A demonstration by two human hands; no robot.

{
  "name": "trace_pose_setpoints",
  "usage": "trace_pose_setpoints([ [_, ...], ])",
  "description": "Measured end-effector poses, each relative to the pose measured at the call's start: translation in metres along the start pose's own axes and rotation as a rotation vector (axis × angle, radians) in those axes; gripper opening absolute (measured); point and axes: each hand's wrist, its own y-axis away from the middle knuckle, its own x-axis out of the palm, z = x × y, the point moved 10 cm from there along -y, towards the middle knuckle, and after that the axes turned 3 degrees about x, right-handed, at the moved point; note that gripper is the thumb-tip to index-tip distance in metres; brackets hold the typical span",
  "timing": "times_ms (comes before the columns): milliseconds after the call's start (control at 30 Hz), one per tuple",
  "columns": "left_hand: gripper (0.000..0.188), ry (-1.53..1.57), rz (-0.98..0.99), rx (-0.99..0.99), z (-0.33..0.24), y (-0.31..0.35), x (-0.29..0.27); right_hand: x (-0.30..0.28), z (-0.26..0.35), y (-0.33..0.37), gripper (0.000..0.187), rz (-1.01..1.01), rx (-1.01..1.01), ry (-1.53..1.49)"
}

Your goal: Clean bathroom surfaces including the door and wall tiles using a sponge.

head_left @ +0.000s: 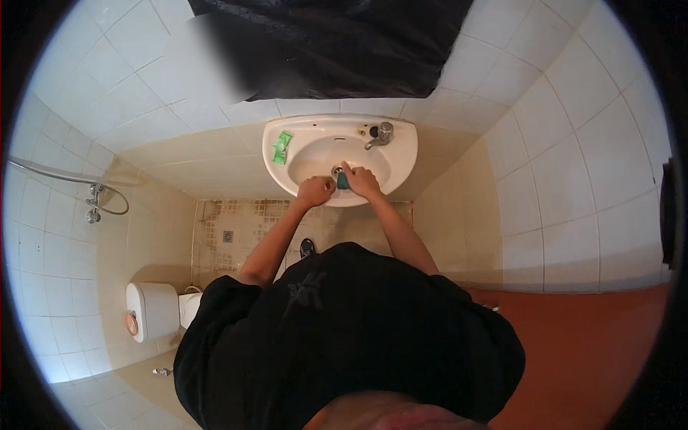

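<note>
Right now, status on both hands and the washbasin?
Right hand holding dark green item, kind unclear. Left hand curled beside it, contents unclear. Green packet on left ledge of washbasin, clear of hands.

The upper walls are covered with white tiles, partly hidden at the top by a black sheet. At the left, a metal shower tap is fixed, with a hose looped beside it. Below, a white toilet is seen. A drain is set into the floor; at the lower right, a red-brown surface is shown.
</note>
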Motion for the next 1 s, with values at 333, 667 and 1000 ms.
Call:
trace_pose_setpoints([
  [333,0.056,0.031,-0.426,0.619,-0.184,-0.136,-0.076,0.015,-0.040,-0.021,0.043,0.296,0.263,-1.072],
  [667,0.044,-0.565,0.243,0.534,-0.174,-0.205,-0.002,0.026,-0.063,-0.047,0.022,0.233,0.493,-1.581],
  [1000,0.052,-0.534,0.249,0.258,-0.172,-0.211,-0.012,0.071,-0.088,-0.083,0.031,0.267,0.677,-2.102],
])
